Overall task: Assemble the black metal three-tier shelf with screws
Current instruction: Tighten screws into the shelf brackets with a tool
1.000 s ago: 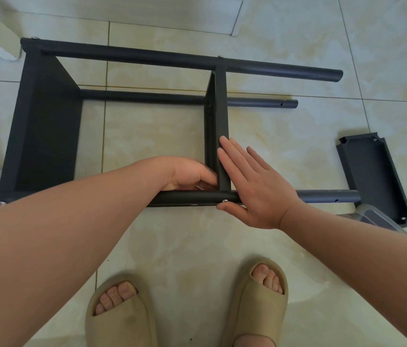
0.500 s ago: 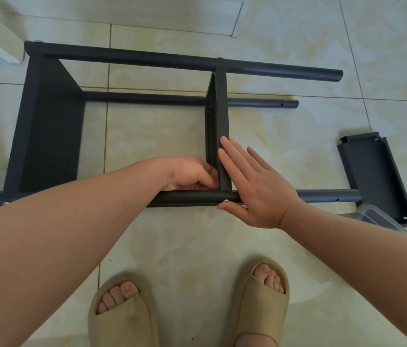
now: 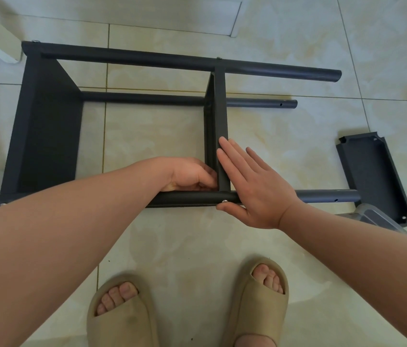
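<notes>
The left grip sits with its fingers curled into the inner corner where the middle panel meets the near pole. Whether it holds anything there I cannot tell, as the fingertips are hidden against the metal. The right grip is released: it lies flat, with straight fingers pressed along the other face of the middle panel, the palm over the near pole and the thumb under it, just beside a screw head.

Little differs from half a second ago. Both grips keep the same places and postures, and the black shelf frame lies where it did, on its side on the tiled floor in front of the person's feet.

By count, three poles show plainly: the near one, a far upper one and a far lower one. Two panels are fitted between them, the middle panel and an end panel at the left. One loose panel lies on the floor well to the right, apart from the frame. Four screw heads are visible, and two open holes near the free pole ends. There are two beige slippers, and one clear plastic thing beside the loose panel
</notes>
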Demonstrator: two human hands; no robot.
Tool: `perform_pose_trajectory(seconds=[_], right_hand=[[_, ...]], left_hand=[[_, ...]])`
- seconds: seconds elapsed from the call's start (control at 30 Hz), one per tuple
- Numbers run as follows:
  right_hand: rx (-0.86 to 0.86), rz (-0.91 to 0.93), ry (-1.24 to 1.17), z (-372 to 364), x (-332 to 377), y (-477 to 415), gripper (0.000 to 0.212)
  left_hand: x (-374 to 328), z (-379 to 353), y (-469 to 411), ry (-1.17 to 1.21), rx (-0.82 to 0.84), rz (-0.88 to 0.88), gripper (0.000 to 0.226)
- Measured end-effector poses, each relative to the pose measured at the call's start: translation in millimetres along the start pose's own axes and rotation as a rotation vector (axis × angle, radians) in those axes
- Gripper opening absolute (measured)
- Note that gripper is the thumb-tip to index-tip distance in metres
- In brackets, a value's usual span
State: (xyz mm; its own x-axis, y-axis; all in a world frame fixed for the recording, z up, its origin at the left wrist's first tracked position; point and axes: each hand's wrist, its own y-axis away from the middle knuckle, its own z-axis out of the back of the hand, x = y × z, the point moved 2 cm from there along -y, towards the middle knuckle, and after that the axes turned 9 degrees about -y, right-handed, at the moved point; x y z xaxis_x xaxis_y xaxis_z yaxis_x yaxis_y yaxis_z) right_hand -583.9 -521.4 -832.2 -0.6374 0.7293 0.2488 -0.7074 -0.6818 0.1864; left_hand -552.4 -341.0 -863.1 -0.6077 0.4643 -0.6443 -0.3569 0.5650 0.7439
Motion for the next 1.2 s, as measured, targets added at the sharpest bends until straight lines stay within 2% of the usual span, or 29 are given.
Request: perform_pose_trajectory(seconds=[0.07, 0.13, 0.23, 0.43, 0.57, 0.67, 0.8, 0.97, 1.2], right_hand=[[-0.004, 0.003, -0.004, 0.2, 0.1, 0.2, 0.095], [-0.009, 0.004, -0.006, 0.2, 0.4, 0.4, 0.095], [0.004, -0.001, 0.006, -0.2, 0.1, 0.1, 0.095], [0.016, -0.009, -0.001, -0.1, 0.2, 0.1, 0.096], [0.016, -0.010, 0.000, 0.5, 0.4, 0.1, 0.095], [0.021, -0.010, 0.003, 0.0, 0.4, 0.0, 0.095], [0.022, -0.013, 0.005, 0.2, -0.1, 0.0, 0.096], [0.015, -0.011, 0.000, -0.3, 0.5, -0.2, 0.096], [0.018, -0.013, -0.003, 0.8, 1.2, -0.3, 0.096]], left_hand=[[1.1, 0.2, -1.2, 0.012, -0.001, -0.009, 0.026], [1.8, 0.8, -2.6, 0.021, -0.006, -0.027, 0.010], [2.8, 2.3, -5.2, 0.039, -0.012, -0.051, 0.018], [3.3, 2.1, -5.8, 0.092, 0.009, -0.055, 0.020], [2.9, 1.6, -6.1, 0.093, 0.046, 0.021, 0.018], [1.7, -1.5, -1.9, -0.004, 0.089, 0.121, 0.029], [-0.8, -0.3, -1.8, -0.046, 0.027, 0.013, 0.015], [2.7, 1.3, -4.5, 0.022, -0.007, -0.032, 0.015], [1.8, 1.6, -4.9, 0.086, 0.030, -0.057, 0.019]])
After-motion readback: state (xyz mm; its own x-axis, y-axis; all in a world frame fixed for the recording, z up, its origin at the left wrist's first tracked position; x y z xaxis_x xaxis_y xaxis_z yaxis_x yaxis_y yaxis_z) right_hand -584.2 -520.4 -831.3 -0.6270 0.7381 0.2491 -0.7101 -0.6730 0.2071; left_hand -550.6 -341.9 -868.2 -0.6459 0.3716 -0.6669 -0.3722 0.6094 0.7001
